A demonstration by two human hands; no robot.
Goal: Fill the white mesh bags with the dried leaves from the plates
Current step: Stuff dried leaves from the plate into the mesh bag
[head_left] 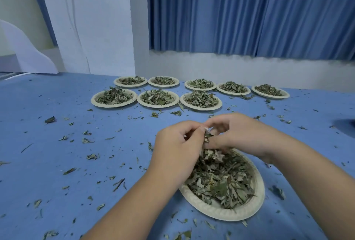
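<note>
Left hand (178, 143) and right hand (237, 136) pinch a mostly hidden white mesh bag (207, 129); dried leaves (221, 178) look light, crumbly; grip its mouth.

Eight plates (157, 98) stand behind the near plate (226, 214).

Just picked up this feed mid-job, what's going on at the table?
A person works both hands together just above the near plate of dried leaves. The left hand pinches a scrap of white, likely the white mesh bag, mostly hidden. The right hand holds a clump of leaves against it. Eight more heaped plates wait at the far side, and crumbs litter the blue tablecloth.
</note>
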